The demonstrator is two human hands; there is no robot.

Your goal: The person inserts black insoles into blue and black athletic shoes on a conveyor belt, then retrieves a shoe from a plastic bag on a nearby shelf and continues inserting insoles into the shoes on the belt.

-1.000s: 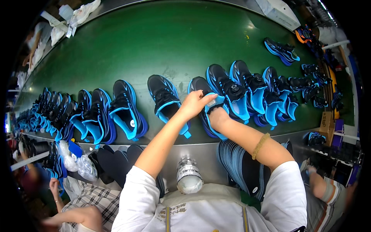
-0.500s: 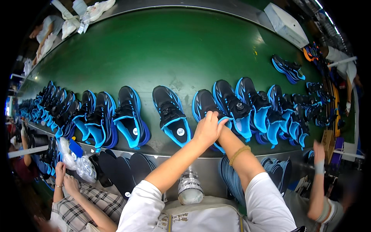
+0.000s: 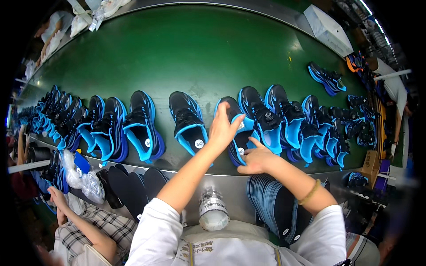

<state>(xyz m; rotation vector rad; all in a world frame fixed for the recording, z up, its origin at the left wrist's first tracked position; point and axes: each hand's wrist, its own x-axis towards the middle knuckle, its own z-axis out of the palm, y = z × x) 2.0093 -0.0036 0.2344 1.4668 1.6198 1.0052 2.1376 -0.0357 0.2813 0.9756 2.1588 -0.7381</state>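
A black and blue sneaker (image 3: 239, 144) lies on the green belt in front of me, its toe pointing away and a dark insole with a white round mark showing inside. My left hand (image 3: 223, 128) grips its front and tongue, thumb apart from the fingers. Around the right side of its heel opening my right hand (image 3: 259, 158) is closed, thumb near the collar and fingers low by the heel. The hands hide part of the upper. Just to the left stands another such sneaker (image 3: 186, 113); a sneaker with a round dial (image 3: 262, 111) sits close on the right.
Rows of similar sneakers (image 3: 144, 115) line the green belt (image 3: 177, 48). Stacked insoles (image 3: 268, 199) lie along the metal edge, more dark insoles (image 3: 128, 186) further left. A taped clear bottle (image 3: 213, 210) stands before me. Co-workers sit on both sides; a white box (image 3: 328, 31) is at far right.
My hands, together over the sneaker's front before, are now apart: the right has moved back to the heel, the left stays at the front. The sneaker's opening and insole now show.
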